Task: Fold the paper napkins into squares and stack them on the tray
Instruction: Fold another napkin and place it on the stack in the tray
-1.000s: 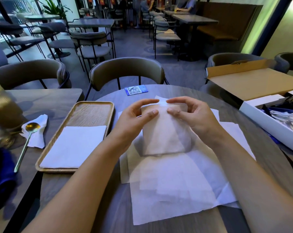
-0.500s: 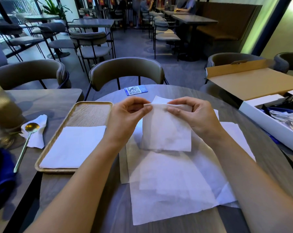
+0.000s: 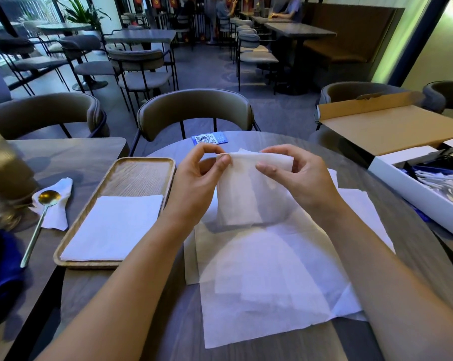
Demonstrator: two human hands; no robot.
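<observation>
The lower edge of the folded napkin point(image 3: 249, 194) blurs into the loose sheets point(image 3: 269, 277) beneath it, so whether it touches them cannot be told. How many layers it has is also unclear. The far rim of the round counter point(image 3: 392, 256) is hidden behind the hands, and the white box point(image 3: 413, 194) at the right edge is cut off by the frame; its contents are too tangled to name.

The left hand point(image 3: 198, 183) pinches the napkin's upper left corner between thumb and forefinger. The right hand point(image 3: 295, 178) grasps the upper right corner, thumb in front and fingers curled behind. The napkin hangs from both hands above the middle of the counter.

Compared with half a second ago, the top edge is raised and the napkin's bottom has swung away from the body, and the left thumb has shifted to the very corner.

One wooden tray point(image 3: 142, 168) lies along the counter's left edge, holding one stack of folded napkins point(image 3: 113, 227) at its near end; the number in the stack cannot be counted. At least two unfolded sheets overlap at the counter's near edge. One gold spoon point(image 3: 42, 220) rests on one crumpled napkin point(image 3: 57, 204) on the neighbouring counter to the left. One blue QR card point(image 3: 210, 138) sits at the far edge.
</observation>
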